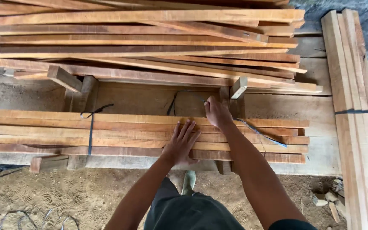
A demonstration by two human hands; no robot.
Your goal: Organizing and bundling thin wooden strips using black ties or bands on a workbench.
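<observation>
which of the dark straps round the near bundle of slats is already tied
The left strap is tied: it wraps taut across the slats. The right strap lies loose, its end pinched in the right hand.

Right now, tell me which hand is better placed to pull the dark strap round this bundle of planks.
Right. The right hand already grips the dark strap at the far edge of the bundle of planks. The left hand lies flat, fingers spread, pressing the planks down, away from the strap.
</observation>
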